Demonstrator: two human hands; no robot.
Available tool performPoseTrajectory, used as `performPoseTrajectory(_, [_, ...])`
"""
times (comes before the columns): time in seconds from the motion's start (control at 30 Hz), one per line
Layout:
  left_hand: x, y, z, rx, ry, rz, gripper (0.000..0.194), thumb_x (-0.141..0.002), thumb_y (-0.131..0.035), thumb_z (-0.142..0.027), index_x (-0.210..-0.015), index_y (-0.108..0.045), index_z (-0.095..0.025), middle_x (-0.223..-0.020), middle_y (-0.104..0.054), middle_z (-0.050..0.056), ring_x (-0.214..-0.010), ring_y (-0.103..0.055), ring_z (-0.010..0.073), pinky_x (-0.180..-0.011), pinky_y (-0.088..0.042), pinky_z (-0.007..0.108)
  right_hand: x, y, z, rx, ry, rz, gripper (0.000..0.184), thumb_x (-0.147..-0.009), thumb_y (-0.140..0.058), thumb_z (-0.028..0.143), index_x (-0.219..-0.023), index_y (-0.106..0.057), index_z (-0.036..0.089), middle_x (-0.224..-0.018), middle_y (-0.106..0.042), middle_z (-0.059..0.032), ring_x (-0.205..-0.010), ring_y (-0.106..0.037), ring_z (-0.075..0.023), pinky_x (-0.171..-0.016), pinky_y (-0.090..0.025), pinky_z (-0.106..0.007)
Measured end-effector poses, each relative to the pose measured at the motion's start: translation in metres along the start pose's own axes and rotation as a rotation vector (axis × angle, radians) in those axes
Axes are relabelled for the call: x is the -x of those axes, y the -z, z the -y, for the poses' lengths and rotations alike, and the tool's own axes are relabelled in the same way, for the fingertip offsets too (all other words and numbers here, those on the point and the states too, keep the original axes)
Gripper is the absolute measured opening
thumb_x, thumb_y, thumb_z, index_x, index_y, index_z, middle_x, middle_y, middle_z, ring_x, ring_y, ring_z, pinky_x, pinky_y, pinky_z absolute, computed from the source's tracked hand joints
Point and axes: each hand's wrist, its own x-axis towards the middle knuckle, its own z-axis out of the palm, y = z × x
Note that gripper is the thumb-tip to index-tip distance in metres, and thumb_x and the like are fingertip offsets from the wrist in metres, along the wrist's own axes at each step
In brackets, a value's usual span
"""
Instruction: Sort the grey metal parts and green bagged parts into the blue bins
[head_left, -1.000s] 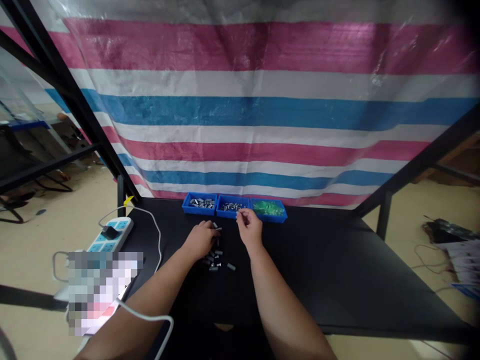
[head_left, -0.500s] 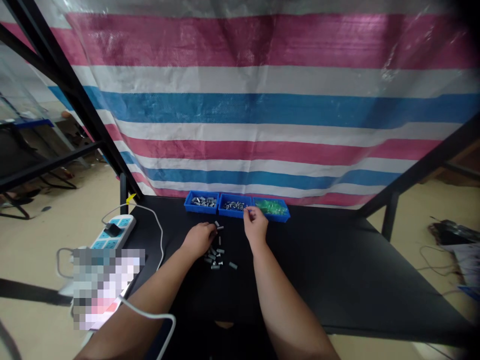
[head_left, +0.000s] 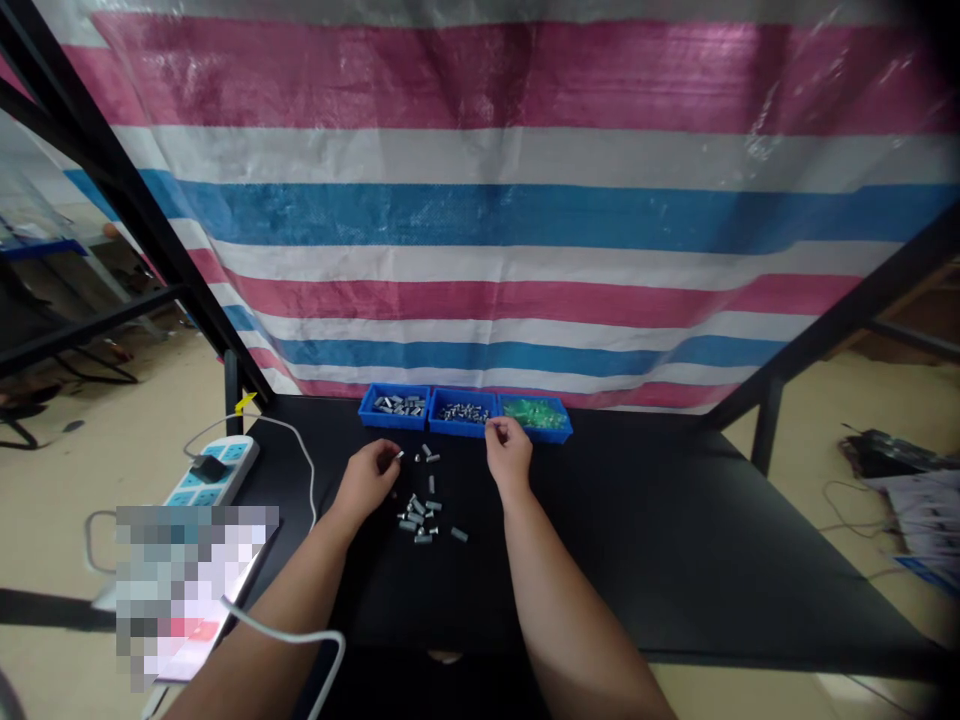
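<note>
Three shallow blue plastic trays (head_left: pixel 463 432) stand side by side on a black desk (head_left: pixel 660 570), with a pink, white and blue striped woven tarpaulin (head_left: pixel 480 215) hanging beyond the middle tray. Well left of the middle tray, a white power strip (head_left: pixel 214 470) lies at the desk's edge. Bare forearms reach in from the bottom of the view. The person's right hand (head_left: pixel 508 455) rests just below the middle tray's right corner, its fingers (head_left: pixel 495 428) drawn together at the rim; whether they hold anything cannot be told. The left hand (head_left: pixel 366 482) lies lower and to the left of the middle tray, its fingers (head_left: pixel 388 458) pinched on a small silver metal piece (head_left: pixel 400 455). A loose scatter of grey metal fasteners (head_left: pixel 417 515) lies directly below the middle tray, just right of the left hand and apart from it. The middle tray holds similar small metal pieces (head_left: pixel 463 412).
</note>
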Motion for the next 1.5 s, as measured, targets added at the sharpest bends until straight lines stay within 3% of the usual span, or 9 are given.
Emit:
performPoseTrajectory(0.13, [-0.011, 0.0, 0.017, 0.185, 0.127, -0.066, 0.025, -0.077, -0.07, -0.04, -0.089, -0.07, -0.019, -0.082, -0.073, 0.003, -0.074, -0.067, 0.0184, -0.07, -0.048, 0.028, -0.002, -0.001, -0.005, 0.041, -0.014, 0.056, 0.02, -0.083, -0.06, 0.036, -0.082, -0.07, 0.019, -0.065, -0.064, -0.0011, -0.058, -0.057, -0.0162, -0.06, -0.046, -0.027])
performPoseTrajectory(0.33, [-0.031, 0.004, 0.019, 0.474, 0.274, -0.111, 0.038, -0.068, -0.08, -0.043, -0.091, -0.071, -0.014, -0.075, -0.071, 0.003, -0.069, -0.065, 0.0166, -0.069, -0.049, 0.027, 0.007, -0.007, -0.005, 0.158, 0.038, 0.371, 0.013, -0.082, -0.06, 0.029, -0.079, -0.071, 0.022, -0.065, -0.065, 0.0014, -0.057, -0.057, -0.0148, -0.06, -0.046, -0.027])
performPoseTrajectory(0.47, [-0.043, 0.006, 0.013, 0.594, 0.233, -0.244, 0.043, -0.066, -0.083, -0.043, -0.094, -0.072, -0.013, -0.08, -0.072, 0.006, -0.073, -0.067, 0.0177, -0.074, -0.052, 0.029, 0.021, -0.015, 0.008, 0.155, 0.168, 0.495, 0.011, -0.083, -0.064, 0.024, -0.09, -0.073, 0.023, -0.076, -0.063, 0.0007, -0.065, -0.058, -0.0142, -0.066, -0.049, -0.027])
performPoseTrajectory(0.6, [-0.062, 0.011, 0.0, 0.619, 0.155, -0.368, 0.047, -0.066, -0.084, -0.044, -0.099, -0.074, -0.012, -0.091, -0.075, 0.009, -0.082, -0.07, 0.0206, -0.081, -0.054, 0.032, 0.032, -0.021, 0.02, 0.11, 0.312, 0.623, 0.025, -0.082, -0.07, 0.018, -0.105, -0.074, 0.027, -0.101, -0.062, -0.0032, -0.094, -0.061, -0.0182, -0.09, -0.051, -0.033])
performPoseTrajectory(0.77, [-0.076, 0.016, -0.009, 0.602, 0.097, -0.284, 0.054, -0.069, -0.083, -0.044, -0.111, -0.073, -0.013, -0.11, -0.075, 0.013, -0.098, -0.071, 0.0242, -0.09, -0.053, 0.035, 0.041, -0.028, 0.025, 0.143, 0.374, 0.678, 0.037, -0.084, -0.071, 0.017, -0.118, -0.071, 0.03, -0.112, -0.058, -0.0041, -0.106, -0.056, -0.0206, -0.102, -0.047, -0.038])
performPoseTrajectory(0.9, [-0.071, 0.01, -0.004, 0.561, 0.076, -0.232, 0.046, -0.073, -0.079, -0.043, -0.107, -0.073, -0.013, -0.104, -0.075, 0.012, -0.095, -0.071, 0.0237, -0.091, -0.054, 0.036, 0.046, -0.04, 0.025, 0.253, 0.361, 0.655, 0.034, -0.086, -0.072, 0.022, -0.118, -0.072, 0.032, -0.11, -0.06, -0.0048, -0.105, -0.056, -0.0228, -0.099, -0.046, -0.041])
performPoseTrajectory(1.1, [-0.056, -0.001, -0.002, 0.138, -0.154, 0.098, 0.035, -0.08, -0.066, -0.024, -0.114, -0.073, -0.02, -0.105, -0.07, 0.008, -0.077, -0.066, 0.0166, -0.076, -0.055, 0.032, 0.048, -0.05, 0.022, 0.371, 0.326, 0.651, 0.017, -0.083, -0.074, 0.019, -0.096, -0.076, 0.029, -0.104, -0.064, -0.0043, -0.102, -0.056, -0.0239, -0.091, -0.044, -0.04])
performPoseTrajectory(1.23, [-0.052, -0.005, -0.008, -0.073, -0.285, 0.305, 0.041, -0.078, -0.06, -0.009, -0.114, -0.075, -0.023, -0.107, -0.066, 0.008, -0.082, -0.065, 0.0162, -0.083, -0.054, 0.032, 0.047, -0.047, 0.019, 0.386, 0.302, 0.644, 0.015, -0.082, -0.074, 0.018, -0.092, -0.075, 0.029, -0.1, -0.069, -0.0037, -0.1, -0.057, -0.0249, -0.089, -0.042, -0.039])
performPoseTrajectory(1.5, [-0.047, -0.01, -0.003, -0.131, -0.336, 0.38, 0.023, -0.085, -0.061, -0.024, -0.102, -0.077, -0.021, -0.103, -0.066, 0.009, -0.088, -0.064, 0.0193, -0.086, -0.052, 0.033, 0.044, -0.043, 0.02, 0.341, 0.317, 0.674, 0.011, -0.083, -0.074, 0.02, -0.09, -0.075, 0.029, -0.099, -0.072, -0.0022, -0.099, -0.057, -0.0242, -0.091, -0.041, -0.04])
